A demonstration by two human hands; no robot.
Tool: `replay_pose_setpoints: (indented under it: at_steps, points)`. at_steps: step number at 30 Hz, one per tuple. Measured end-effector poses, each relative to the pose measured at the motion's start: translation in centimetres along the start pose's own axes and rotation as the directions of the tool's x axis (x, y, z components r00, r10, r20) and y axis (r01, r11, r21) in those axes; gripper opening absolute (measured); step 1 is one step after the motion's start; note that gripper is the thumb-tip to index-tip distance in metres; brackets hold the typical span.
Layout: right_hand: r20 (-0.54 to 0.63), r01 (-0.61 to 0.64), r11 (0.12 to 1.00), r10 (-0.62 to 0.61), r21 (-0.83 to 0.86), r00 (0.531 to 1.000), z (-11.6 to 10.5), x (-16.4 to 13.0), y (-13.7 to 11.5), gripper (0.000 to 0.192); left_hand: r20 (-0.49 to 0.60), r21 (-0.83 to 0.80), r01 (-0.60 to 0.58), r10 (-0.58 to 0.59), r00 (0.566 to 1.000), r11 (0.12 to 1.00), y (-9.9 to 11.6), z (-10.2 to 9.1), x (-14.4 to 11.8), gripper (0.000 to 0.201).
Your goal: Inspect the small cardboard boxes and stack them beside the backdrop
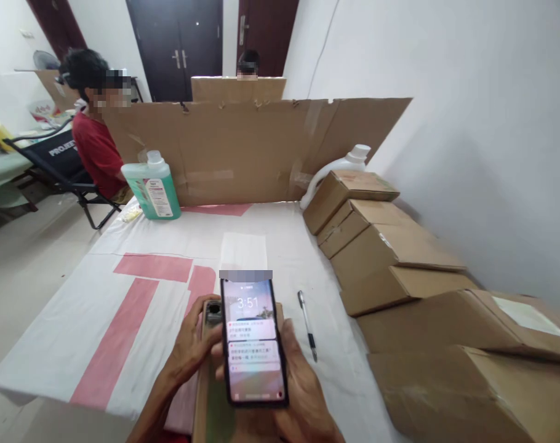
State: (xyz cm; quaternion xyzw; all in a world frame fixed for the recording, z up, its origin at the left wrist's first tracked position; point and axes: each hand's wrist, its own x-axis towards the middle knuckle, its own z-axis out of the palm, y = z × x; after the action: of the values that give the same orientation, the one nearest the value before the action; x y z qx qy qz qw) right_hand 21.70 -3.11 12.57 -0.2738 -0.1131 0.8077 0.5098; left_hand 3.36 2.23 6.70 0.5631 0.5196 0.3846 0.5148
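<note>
Head view: right hand point(303, 378) holds phone point(253, 344) by edges, apart from pen point(308, 325).

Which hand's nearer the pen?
Right. The right hand, along the phone's right edge, is just left of the pen; the left hand is farther off, on the phone's other side.

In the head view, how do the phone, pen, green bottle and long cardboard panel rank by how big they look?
1. Long cardboard panel
2. Phone, though nearness to the camera enlarges it
3. Green bottle
4. Pen
</note>
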Motion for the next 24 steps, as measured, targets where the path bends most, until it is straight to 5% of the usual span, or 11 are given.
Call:
replay_pose_setpoints:
  at_steps: [3, 6, 8, 12, 24]
  points:
    - [-0.167, 0.222, 0.963, -0.247, -0.155, 0.955, -1.9, 0.2, -2.8, 0.062, -0.045, 0.029, 0.000, 0.002, 0.999, 1.000, -0.5, -1.1, -0.6, 0.057]
    - [-0.327, 0.397, 0.834, -0.525, -0.384, 0.786, -5.7, 1.6, -5.0, 0.051, -0.139, 0.064, 0.029, -0.020, 0.990, 0.998, -1.2, -2.2, -0.9, 0.059]
    - [-0.292, 0.351, 0.684, -0.639, -0.640, 0.712, -8.9, 3.4, -5.4, 0.045, -0.138, 0.077, 0.040, -0.029, 0.990, 0.996, -1.5, -2.5, -0.9, 0.060]
    - [-0.156, 0.141, 0.365, -0.672, -0.920, 0.724, -13.9, 7.4, -3.4, 0.047, -0.079, 0.075, 0.013, -0.007, 0.997, 0.997, -1.5, -2.2, -0.3, 0.062]
    - [-0.052, -0.017, 0.057, -0.695, -0.998, 0.717, -15.6, 8.6, -0.8, 0.038, -0.128, -0.021, -0.023, 0.020, 0.992, 1.000, -3.1, -1.5, 0.2, 0.068]
